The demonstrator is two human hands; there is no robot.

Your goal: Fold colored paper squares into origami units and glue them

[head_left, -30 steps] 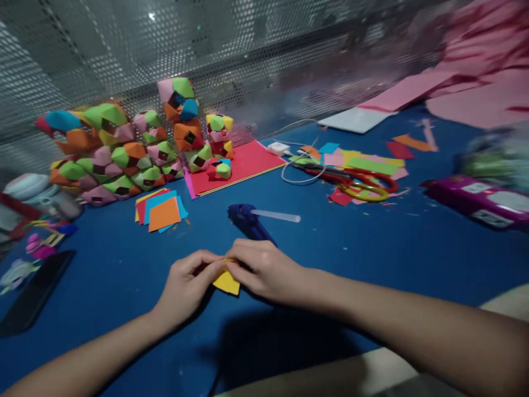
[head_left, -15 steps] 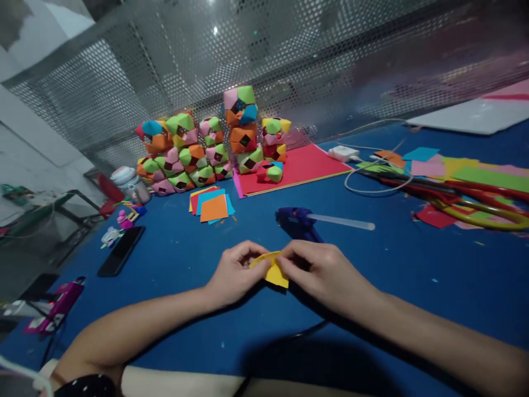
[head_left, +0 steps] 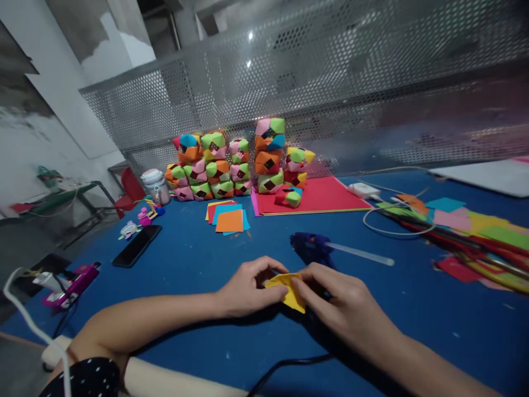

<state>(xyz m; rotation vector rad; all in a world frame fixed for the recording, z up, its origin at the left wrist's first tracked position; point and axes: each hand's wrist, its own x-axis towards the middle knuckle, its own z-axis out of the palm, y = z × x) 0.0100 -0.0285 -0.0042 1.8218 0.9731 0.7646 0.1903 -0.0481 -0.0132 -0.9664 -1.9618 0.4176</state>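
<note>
A small yellow paper piece (head_left: pixel 289 289) lies on the blue table (head_left: pixel 190 264) between my two hands. My left hand (head_left: pixel 248 289) pinches its left side with fingers closed. My right hand (head_left: pixel 343 303) pinches its right side, fingers pressed together on the fold. Just behind my hands lies a blue glue gun (head_left: pixel 309 249) with a clear glue stick (head_left: pixel 359 253) pointing right.
Stacked multicoloured paper cubes (head_left: pixel 231 165) stand at the back by a perforated metal screen. Red sheets (head_left: pixel 322 196), small coloured squares (head_left: pixel 228 216), a phone (head_left: pixel 137 246), a jar (head_left: pixel 154 186), a charger with cable (head_left: pixel 367 193), scissors and paper scraps (head_left: pixel 475 231) lie around.
The view has swung left and upward, bringing the phone, jar and wall into sight. My hands stay together on the yellow paper, working its fold.
</note>
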